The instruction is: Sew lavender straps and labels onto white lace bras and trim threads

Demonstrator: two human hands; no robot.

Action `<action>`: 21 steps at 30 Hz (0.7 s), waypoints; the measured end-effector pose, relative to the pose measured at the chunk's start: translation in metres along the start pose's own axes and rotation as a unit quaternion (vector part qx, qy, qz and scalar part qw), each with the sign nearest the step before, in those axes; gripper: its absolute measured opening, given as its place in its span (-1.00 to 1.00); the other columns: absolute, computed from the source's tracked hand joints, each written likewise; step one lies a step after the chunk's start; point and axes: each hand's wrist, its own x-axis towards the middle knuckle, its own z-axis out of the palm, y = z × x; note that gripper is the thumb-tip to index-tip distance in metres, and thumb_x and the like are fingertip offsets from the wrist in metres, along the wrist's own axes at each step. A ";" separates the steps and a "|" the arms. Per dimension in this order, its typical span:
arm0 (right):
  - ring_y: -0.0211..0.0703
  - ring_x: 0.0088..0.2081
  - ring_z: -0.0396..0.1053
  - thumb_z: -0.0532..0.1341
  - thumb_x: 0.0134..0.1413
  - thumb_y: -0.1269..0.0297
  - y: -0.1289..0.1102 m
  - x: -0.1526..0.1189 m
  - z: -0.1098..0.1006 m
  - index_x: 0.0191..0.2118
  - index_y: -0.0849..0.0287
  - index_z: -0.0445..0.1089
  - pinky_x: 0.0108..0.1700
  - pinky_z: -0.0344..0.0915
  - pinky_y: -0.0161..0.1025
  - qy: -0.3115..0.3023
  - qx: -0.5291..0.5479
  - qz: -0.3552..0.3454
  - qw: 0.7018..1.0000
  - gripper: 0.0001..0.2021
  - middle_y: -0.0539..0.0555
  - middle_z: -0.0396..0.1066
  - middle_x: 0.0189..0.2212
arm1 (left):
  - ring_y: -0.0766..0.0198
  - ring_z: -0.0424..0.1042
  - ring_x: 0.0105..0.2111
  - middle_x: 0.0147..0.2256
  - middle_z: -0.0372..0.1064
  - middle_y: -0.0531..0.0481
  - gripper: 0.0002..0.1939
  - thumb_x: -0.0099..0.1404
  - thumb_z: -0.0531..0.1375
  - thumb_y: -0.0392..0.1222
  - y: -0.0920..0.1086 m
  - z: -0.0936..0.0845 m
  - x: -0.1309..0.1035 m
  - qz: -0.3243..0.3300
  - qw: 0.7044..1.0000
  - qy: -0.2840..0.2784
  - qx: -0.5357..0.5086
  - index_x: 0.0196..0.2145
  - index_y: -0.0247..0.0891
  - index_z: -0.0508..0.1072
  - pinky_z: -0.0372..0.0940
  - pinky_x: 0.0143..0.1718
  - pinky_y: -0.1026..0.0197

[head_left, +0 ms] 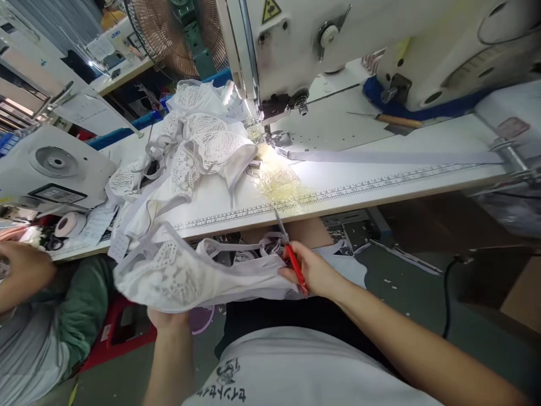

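Note:
A white lace bra [169, 276] hangs in front of the table edge, its cup to the left and its band stretched to the right. My left hand [169, 318] holds the cup from below; the fingers are hidden behind the fabric. My right hand [310, 268] is closed around red-handled scissors [297, 269], with the blades pointing up toward the table edge. The thumb and fingers of that hand also touch the end of the band. More white lace bras [207, 141] lie piled on the table, left of the sewing machine needle.
A white sewing machine [304, 51] stands over the table [367, 175], which carries a printed ruler. A pale strip [393, 158] runs to a metal guide at right. Wooden-handled tool [399, 120] lies behind. At left are another machine [54, 163] and a co-worker's arm [25, 273].

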 end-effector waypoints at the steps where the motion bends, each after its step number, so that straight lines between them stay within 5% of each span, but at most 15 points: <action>1: -0.27 -0.45 0.25 0.32 -0.22 0.24 -0.006 -0.004 -0.005 -0.39 0.10 0.13 -0.39 0.24 -0.29 0.032 -0.024 -0.005 0.999 -0.68 -0.08 0.25 -0.46 | 0.05 0.25 0.03 0.03 0.29 -0.06 -0.55 0.25 0.07 0.16 -0.014 0.000 -0.004 -0.001 1.000 0.010 -0.003 -0.01 -0.12 0.33 0.17 0.04 -0.05; 4: -0.22 -0.41 0.29 0.27 -0.20 0.28 -0.022 -0.011 -0.012 -0.38 0.10 0.16 -0.35 0.25 -0.25 0.080 -0.100 -0.019 0.992 -0.74 -0.03 0.31 -0.42 | 0.05 0.30 0.01 -0.09 0.41 -0.04 -0.50 0.15 0.03 0.26 -0.056 0.001 -0.016 -0.071 0.982 -0.024 0.172 -0.08 -0.06 0.38 0.21 0.01 0.02; 6: -0.19 -0.44 0.30 0.23 -0.19 0.32 -0.029 -0.012 -0.012 -0.41 0.09 0.15 -0.37 0.24 -0.24 0.078 -0.156 -0.022 0.985 -0.79 -0.02 0.32 -0.46 | 0.02 0.41 -0.15 -0.27 0.47 -0.12 -0.53 0.06 0.14 0.17 -0.072 -0.003 -0.020 -0.121 0.934 -0.078 0.327 -0.18 -0.19 0.44 0.29 -0.12 0.02; 9: -0.18 -0.47 0.31 0.16 -0.18 0.34 -0.031 -0.011 -0.009 -0.44 0.08 0.11 -0.43 0.22 -0.26 0.046 -0.246 -0.020 0.968 -0.83 -0.02 0.32 -0.50 | -0.01 0.43 -0.31 -0.47 0.44 -0.10 -0.69 -0.09 0.28 -0.05 -0.059 -0.007 -0.018 -0.140 0.893 -0.085 0.418 -0.38 -0.28 0.47 0.31 -0.23 0.02; 11: -0.18 -0.48 0.30 0.13 -0.17 0.34 -0.029 -0.011 -0.008 -0.44 0.07 0.08 -0.46 0.20 -0.28 0.023 -0.285 -0.024 0.958 -0.85 -0.02 0.31 -0.51 | 0.00 0.40 -0.23 -0.38 0.43 -0.10 -0.76 -0.03 0.25 -0.10 -0.031 0.004 -0.014 -0.107 0.876 -0.080 0.463 -0.37 -0.24 0.47 0.27 -0.17 0.04; 12: -0.19 -0.49 0.30 0.12 -0.15 0.34 -0.029 -0.012 -0.007 -0.44 0.07 0.07 -0.48 0.19 -0.30 0.015 -0.293 -0.027 0.956 -0.85 -0.03 0.30 -0.51 | 0.02 0.37 -0.18 -0.31 0.42 -0.10 -0.79 0.02 0.24 -0.11 -0.016 0.015 -0.013 -0.077 0.865 -0.095 0.486 -0.35 -0.22 0.48 0.24 -0.13 0.06; 14: -0.22 -0.51 0.27 0.11 -0.12 0.34 -0.029 -0.016 -0.006 -0.44 0.07 0.05 -0.52 0.16 -0.32 0.007 -0.306 -0.034 0.951 -0.86 -0.05 0.27 -0.53 | 0.05 0.35 -0.17 -0.22 0.40 -0.11 -0.77 0.19 0.11 -0.08 0.011 0.049 -0.009 0.090 0.759 -0.218 0.607 -0.25 -0.19 0.46 0.23 -0.13 0.06; 16: -0.25 -0.53 0.23 0.10 -0.09 0.34 -0.032 -0.022 -0.004 -0.44 0.07 0.05 -0.54 0.13 -0.34 -0.001 -0.320 -0.047 0.946 -0.86 -0.06 0.25 -0.54 | 0.07 0.35 -0.17 -0.18 0.38 -0.14 -0.75 0.27 0.05 -0.08 0.026 0.091 -0.003 0.206 0.688 -0.305 0.626 -0.20 -0.22 0.43 0.23 -0.14 0.07; 19: -0.26 -0.52 0.19 0.11 -0.07 0.36 -0.038 -0.030 -0.001 -0.45 0.08 0.04 -0.52 0.13 -0.34 -0.023 -0.338 -0.073 0.938 -0.84 -0.07 0.22 -0.53 | 0.04 0.38 -0.24 -0.23 0.39 -0.18 -0.54 0.09 0.24 0.09 0.023 0.144 0.013 0.238 0.633 -0.449 0.584 -0.17 -0.33 0.40 0.26 -0.24 0.12; 21: -0.26 -0.50 0.18 0.12 -0.08 0.38 -0.041 -0.033 0.000 -0.46 0.08 0.03 -0.49 0.14 -0.34 -0.025 -0.346 -0.084 0.934 -0.83 -0.07 0.21 -0.53 | 0.13 0.37 -0.39 -0.39 0.38 -0.07 -0.55 -0.01 0.31 0.10 0.010 0.164 0.023 0.201 0.627 -0.518 0.547 -0.32 -0.32 0.41 0.24 -0.39 0.21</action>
